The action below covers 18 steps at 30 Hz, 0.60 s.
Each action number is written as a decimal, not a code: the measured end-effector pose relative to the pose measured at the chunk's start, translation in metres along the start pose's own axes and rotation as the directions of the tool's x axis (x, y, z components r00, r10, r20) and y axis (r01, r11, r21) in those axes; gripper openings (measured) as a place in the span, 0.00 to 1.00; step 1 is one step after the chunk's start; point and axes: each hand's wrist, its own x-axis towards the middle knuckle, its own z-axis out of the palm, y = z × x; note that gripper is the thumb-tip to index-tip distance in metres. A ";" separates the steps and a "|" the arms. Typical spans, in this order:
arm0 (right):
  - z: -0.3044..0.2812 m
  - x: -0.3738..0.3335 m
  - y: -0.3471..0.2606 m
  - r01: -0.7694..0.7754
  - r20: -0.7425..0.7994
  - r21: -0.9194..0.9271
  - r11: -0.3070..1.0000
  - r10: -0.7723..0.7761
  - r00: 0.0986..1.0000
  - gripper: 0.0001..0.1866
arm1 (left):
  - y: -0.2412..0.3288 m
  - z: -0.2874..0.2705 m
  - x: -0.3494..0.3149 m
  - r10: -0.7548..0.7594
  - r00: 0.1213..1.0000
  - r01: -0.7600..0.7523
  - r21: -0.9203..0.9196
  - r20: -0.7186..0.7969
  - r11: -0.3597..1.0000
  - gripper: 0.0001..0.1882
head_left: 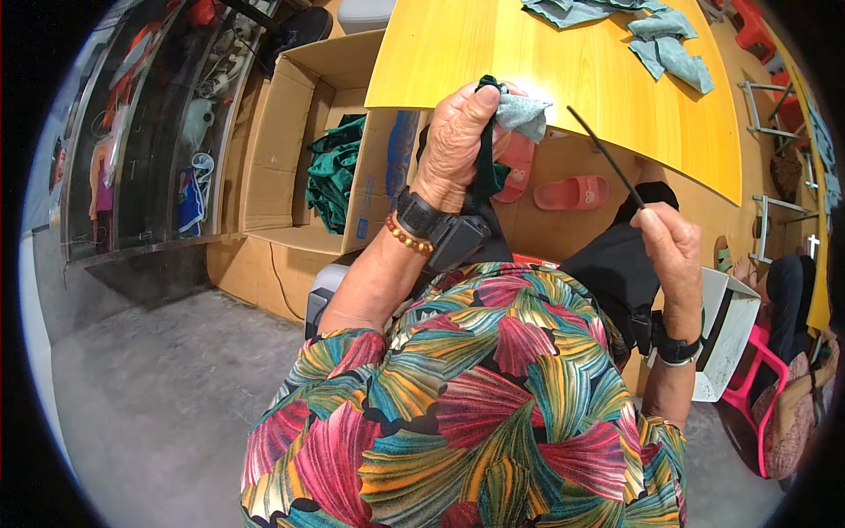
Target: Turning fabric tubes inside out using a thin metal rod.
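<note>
Pinched in my left hand point(451, 145), near the table's front edge, is a strip of dark green velvety fabric point(487, 176) that hangs down below the fingers. A small piece of grey-blue cloth point(523, 115) sticks out to the right from the same grip; how the two join is hidden by the fingers. Off to the right, my right hand point(671, 242) is closed on the lower end of a thin dark rod point(606, 157). The rod slants up and left, its tip apart from the fabric.
Ahead stands a yellow table point(458, 53), with grey-blue cloth pieces point(671, 51) at its far right. An open cardboard box point(275, 158) holding green fabric point(334, 176) is at the left. Pink slippers point(572, 194) lie under the table. A pink chair point(759, 396) and a person's legs are at right.
</note>
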 end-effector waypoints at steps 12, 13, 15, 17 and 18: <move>0.021 0.007 -0.009 0.301 -0.002 -0.370 0.879 -0.325 0.946 0.10 | 0.006 0.016 -0.012 -0.071 0.997 0.070 0.073 0.009 0.995 0.24; 0.021 0.008 -0.008 0.303 0.045 -0.362 0.881 -0.308 0.950 0.10 | 0.006 0.016 -0.012 -0.075 0.997 0.074 0.072 0.010 0.995 0.24; 0.022 0.010 -0.005 0.285 0.039 -0.380 0.880 -0.292 0.955 0.10 | 0.006 0.016 -0.012 -0.139 0.989 0.136 0.053 0.058 0.989 0.19; 0.028 0.014 -0.001 0.272 0.036 -0.397 0.877 -0.281 0.959 0.11 | -0.006 0.014 -0.011 -0.164 0.986 0.163 0.040 0.040 0.986 0.21; 0.036 0.017 -0.001 0.232 0.056 -0.294 0.927 -0.226 0.973 0.12 | -0.012 0.016 -0.010 -0.189 0.982 0.188 0.025 0.023 0.982 0.24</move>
